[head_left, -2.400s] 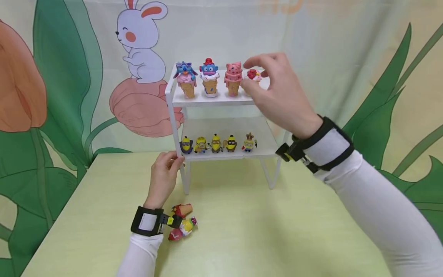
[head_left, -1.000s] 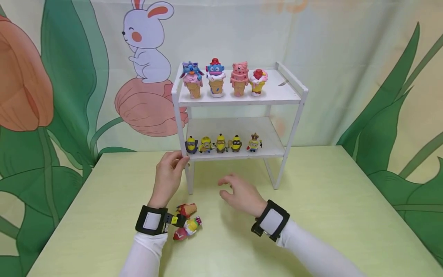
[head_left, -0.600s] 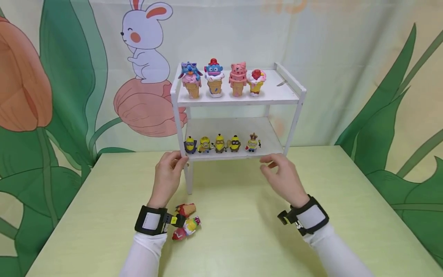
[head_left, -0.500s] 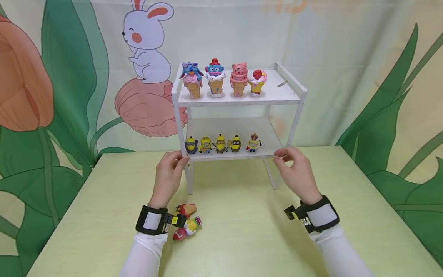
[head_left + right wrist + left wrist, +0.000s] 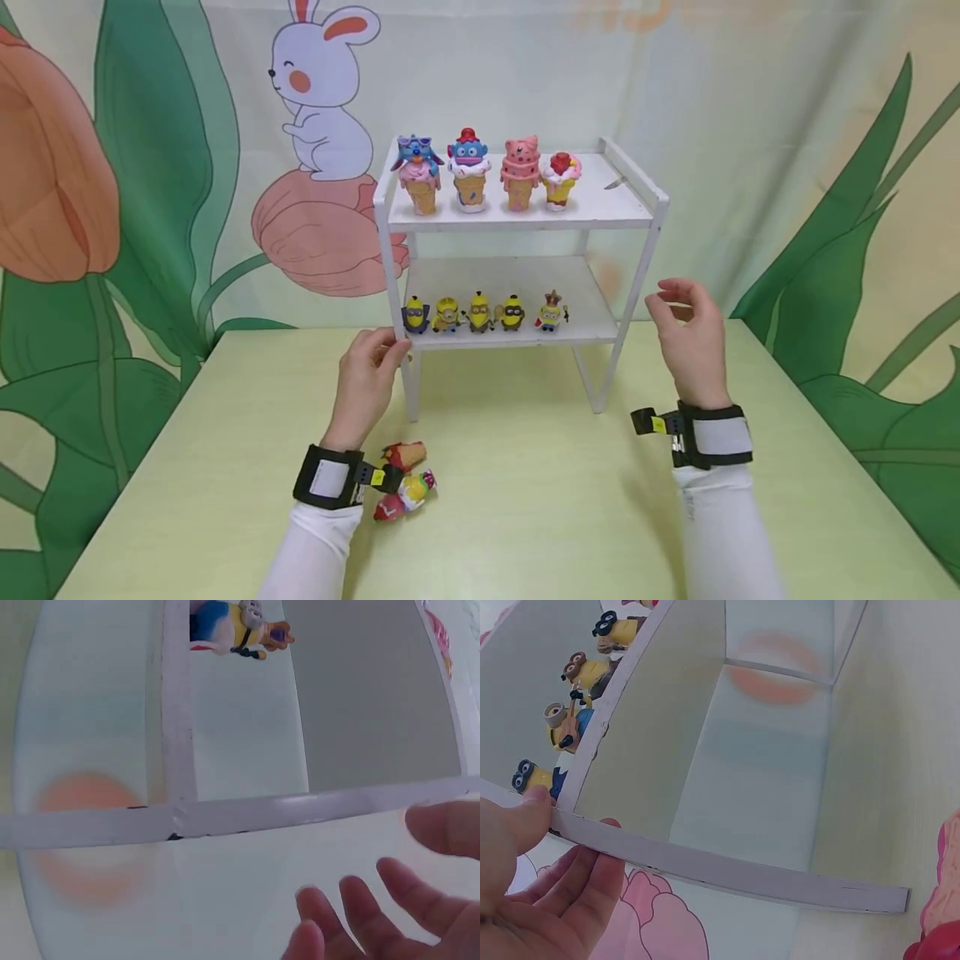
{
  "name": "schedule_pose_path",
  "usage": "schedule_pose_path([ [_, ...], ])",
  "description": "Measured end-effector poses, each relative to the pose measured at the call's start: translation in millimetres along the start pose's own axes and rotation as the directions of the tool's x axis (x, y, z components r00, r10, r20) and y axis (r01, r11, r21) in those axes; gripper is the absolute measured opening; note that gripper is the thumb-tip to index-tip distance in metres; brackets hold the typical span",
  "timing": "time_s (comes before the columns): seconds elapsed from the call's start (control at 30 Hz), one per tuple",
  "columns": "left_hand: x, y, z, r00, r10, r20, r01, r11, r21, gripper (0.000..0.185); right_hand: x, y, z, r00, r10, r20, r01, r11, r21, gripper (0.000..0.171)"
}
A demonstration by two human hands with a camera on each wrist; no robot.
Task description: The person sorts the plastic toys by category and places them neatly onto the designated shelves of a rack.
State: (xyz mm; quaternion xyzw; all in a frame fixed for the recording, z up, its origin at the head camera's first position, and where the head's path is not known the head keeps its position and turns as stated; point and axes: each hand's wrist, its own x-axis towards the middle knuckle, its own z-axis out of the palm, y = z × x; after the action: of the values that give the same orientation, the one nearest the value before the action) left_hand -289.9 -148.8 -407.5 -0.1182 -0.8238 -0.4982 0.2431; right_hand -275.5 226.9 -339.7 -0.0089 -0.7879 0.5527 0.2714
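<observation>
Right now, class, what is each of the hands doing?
Left hand: grips the white shelf at its front left leg.
Right hand: open, holding nothing.

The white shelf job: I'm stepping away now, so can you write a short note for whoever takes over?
Left hand grips the front left post of the white shelf at the lower tier.
Right hand hovers beside the front right post, holding nothing.
Done: four ice cream cone figures stand on the top tier, five minion figures on the lower.
Left: likely the toys lying on the table by the left wrist.
</observation>
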Motion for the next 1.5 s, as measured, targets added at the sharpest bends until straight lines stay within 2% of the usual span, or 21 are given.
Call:
schedule_pose_path([
  [0.2,-2.4,0.0,-4.7,1.0,-0.015,0.008,0.015,1.0,0.008,0.024,5.7,13.4,6.2,0.996,0.013,0.089,-0.024,0.991,0.133,0.043],
  [0.33,-5.7,-1.9,-9.6,1.0,-0.015,0.008,0.015,1.0,0.013,0.024,4.6,20.9,9.6,0.985,0.002,0.172,-0.028,0.989,0.147,0.045],
  [0.47,-7.6,-4.4,-13.1,1.0,-0.005,0.001,0.005,1.0,0.013,0.025,4.8,26.6,13.3,0.973,-0.062,0.22,0.028,0.988,0.155,0.043],
  [0.63,-5.5,-3.3,-12.1,1.0,-0.013,0.0,0.013,1.0,-0.006,0.024,7.3,31.3,18.2,0.977,-0.119,0.176,0.088,0.981,0.176,0.038],
  [0.8,-1.4,-0.9,-8.3,0.999,-0.036,0.035,0.037,0.999,-0.025,0.025,8.1,35.5,16.8,0.985,-0.115,0.127,0.092,0.981,0.172,0.034],
  [0.93,1.5,1.8,-10.7,0.998,-0.047,0.052,0.048,0.999,-0.026,0.023,10.2,34.9,16.7,0.983,-0.123,0.136,0.096,0.977,0.19,0.035],
  [1.13,7.5,7.9,-20.6,0.989,-0.016,0.147,0.011,0.999,0.039,0.026,14.8,34.3,14.6,0.984,-0.133,0.116,0.112,0.978,0.175,0.033],
  [1.27,-0.1,11.1,-33.6,0.981,-0.043,0.192,0.024,0.995,0.101,0.036,14.7,36.3,16.1,0.982,-0.142,0.121,0.119,0.976,0.18,0.033],
  [1.37,-9.9,9.4,-45.3,0.987,-0.028,0.156,0.006,0.99,0.141,0.039,13.8,37.9,17.2,0.982,-0.138,0.127,0.112,0.976,0.188,0.033],
  [1.5,-24.5,4.9,-58.9,0.992,0.02,0.129,-0.048,0.974,0.221,0.031,12.9,39.0,16.7,0.984,-0.116,0.136,0.091,0.98,0.177,0.035],
])
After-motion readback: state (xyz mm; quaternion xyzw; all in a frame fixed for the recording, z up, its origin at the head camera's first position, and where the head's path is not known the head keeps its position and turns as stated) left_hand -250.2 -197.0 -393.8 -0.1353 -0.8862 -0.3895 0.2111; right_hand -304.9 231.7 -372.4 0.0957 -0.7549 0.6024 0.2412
